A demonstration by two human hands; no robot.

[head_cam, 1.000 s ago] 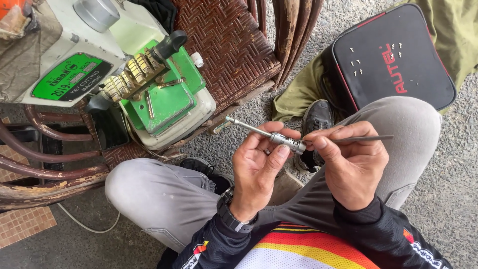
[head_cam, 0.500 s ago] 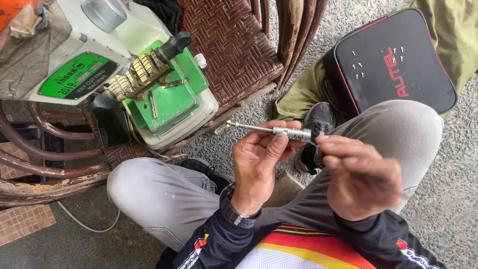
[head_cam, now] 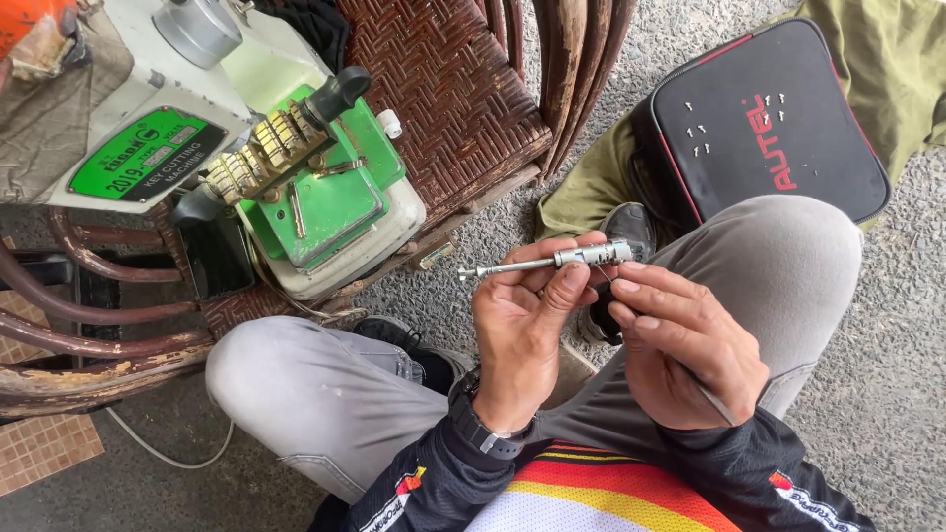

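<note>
The person's face and upper body lie outside the head view; only 2 forearms in dark sleeves, a striped shirt front and 2 knees in grey trousers show. The left hand pinches a slim metal lock cylinder between thumb and fingertips, holding it roughly level above the gap between the knees. Its thin rod end points left, and the thicker, ridged barrel end sits at the fingertips, partly covered by them. The right hand is curled, its fingers drawn together just right of the barrel. A thin dark tool pokes out below the palm; its working tip is hidden behind the fingers, so whether it touches the cylinder cannot be told.

On the left stands a key cutting machine with a white body, glossy green plates, a row of brass-coloured parts and a black knob. Its upper left is cut off by the frame edge and draped by a dirty cloth. It rests on a brown woven rattan chair with bent, worn cane rails. A black hard-shell case, rounded at the corners with a red seam, lies on olive fabric at upper right. Several tiny pale pieces on its lid are too small to identify. The ground is coarse grey gravel.
</note>
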